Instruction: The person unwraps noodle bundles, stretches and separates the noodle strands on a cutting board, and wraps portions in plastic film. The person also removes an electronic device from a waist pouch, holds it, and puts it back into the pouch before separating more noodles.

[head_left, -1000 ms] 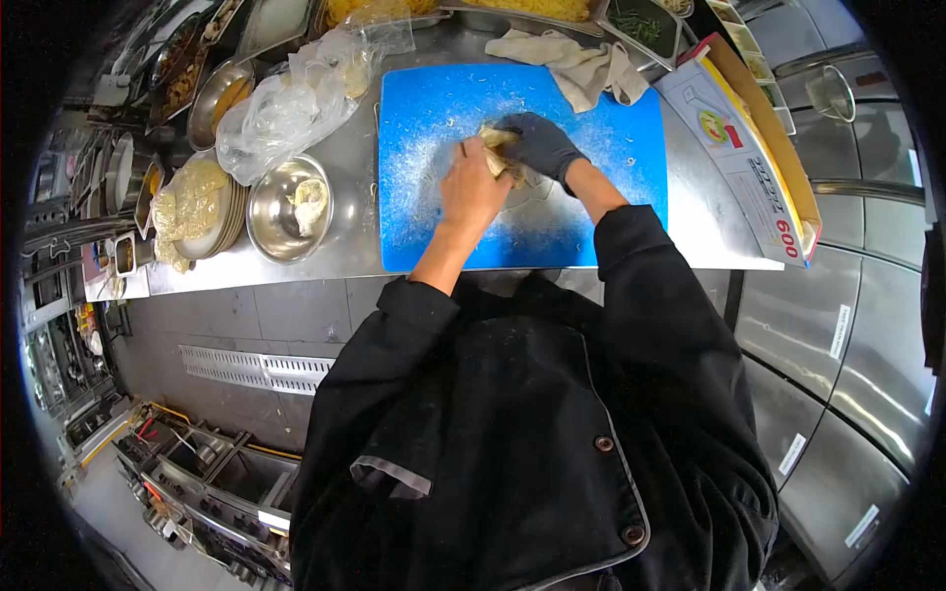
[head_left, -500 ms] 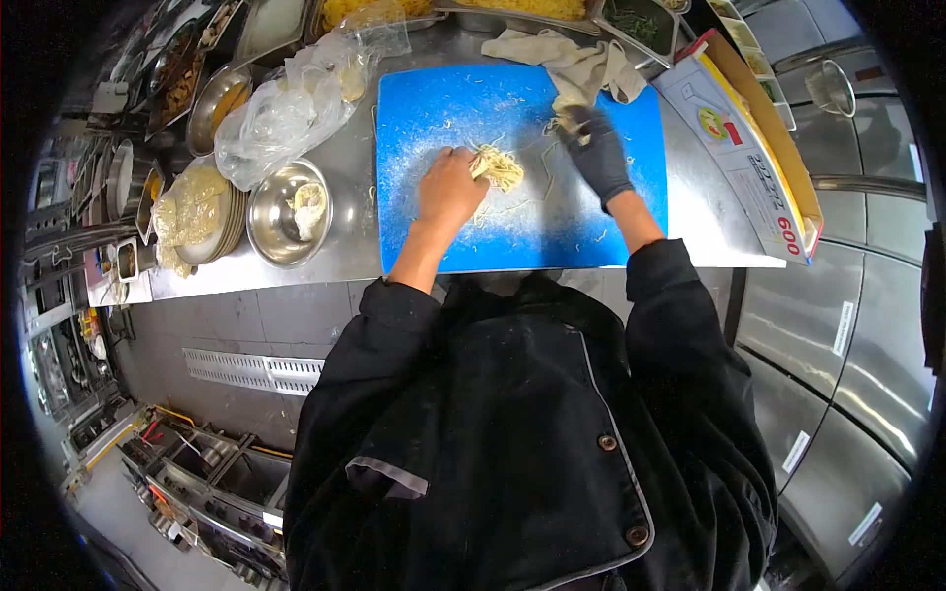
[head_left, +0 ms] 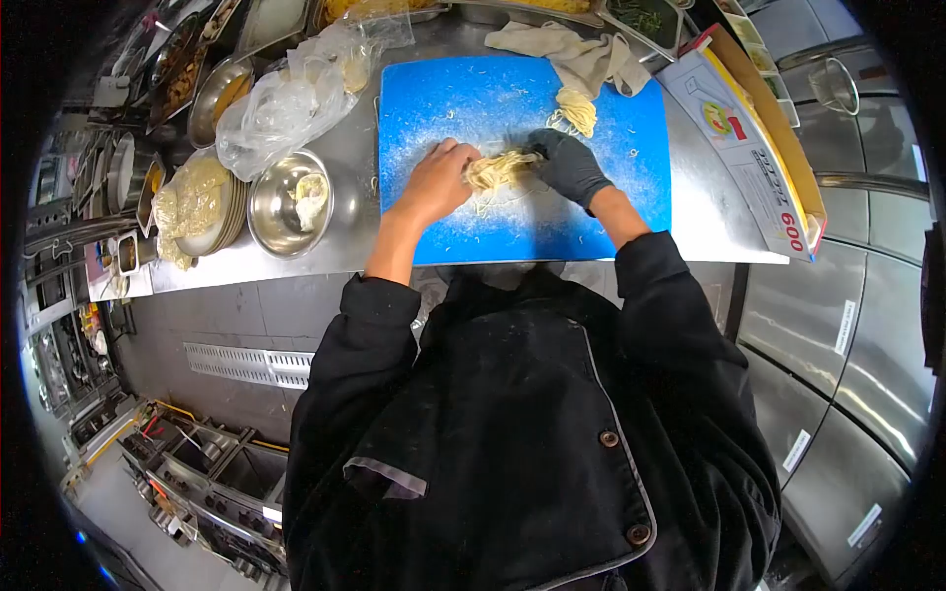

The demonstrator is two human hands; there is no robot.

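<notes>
A bundle of pale fresh noodles (head_left: 501,171) stretches between my two hands over a floury blue cutting board (head_left: 434,89). My bare left hand (head_left: 439,181) is closed on the bundle's left end. At the right end, my right hand (head_left: 572,170), in a black glove, has its fingers closed on the strands; its fingertips are partly hidden. A second noodle bundle (head_left: 575,112) lies on the board just beyond my right hand, beside a beige cloth (head_left: 581,57). Short noodle scraps and flour are scattered across the board.
Left of the board are a metal bowl (head_left: 274,229) with a pale lump inside, clear plastic bags (head_left: 286,113) and stacked plates (head_left: 232,219). A cardboard box (head_left: 744,148) stands at the right. Food trays, including one of greens (head_left: 645,18), line the back.
My right hand has moved left and nearer, from beside the cloth to the noodles at my left hand. The second bundle now shows uncovered on the board. The held noodles are stretched wider.
</notes>
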